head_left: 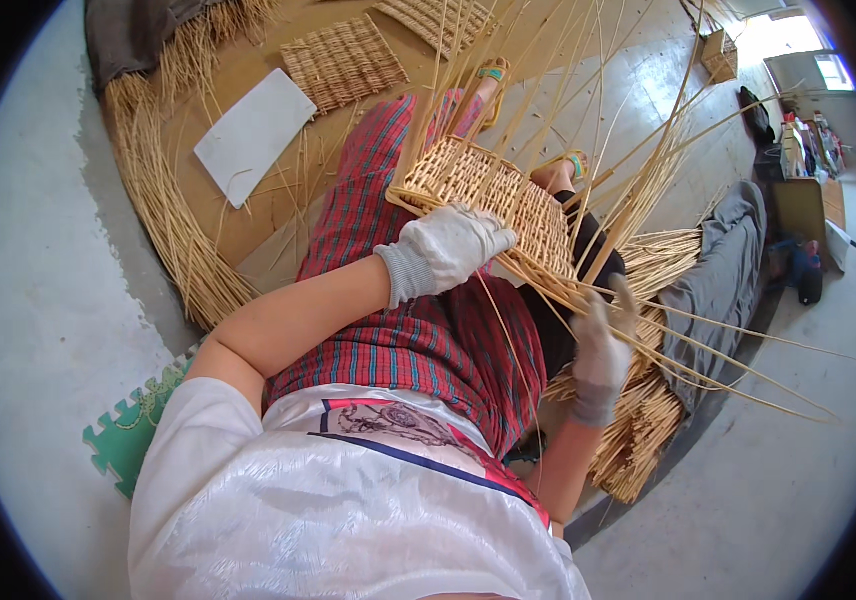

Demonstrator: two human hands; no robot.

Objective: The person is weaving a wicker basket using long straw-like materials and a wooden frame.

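A partly woven wicker basket rests tilted over my lap, with long loose reeds standing up from its sides. My left hand, in a pale work glove, is closed on the basket's near edge. At the basket's right corner is my right hand, gloved too and somewhat blurred by motion. Its fingers look stretched up and apart, beside several loose reeds that run out to the right. Whether one of these reeds touches its fingers is hard to see. Red plaid cloth covers my lap under the basket.
Long reeds lie curved on the left, near a white board and a woven square panel. Another panel is farther back. Cut reed bundles and grey cloth lie right. A green foam mat is lower left.
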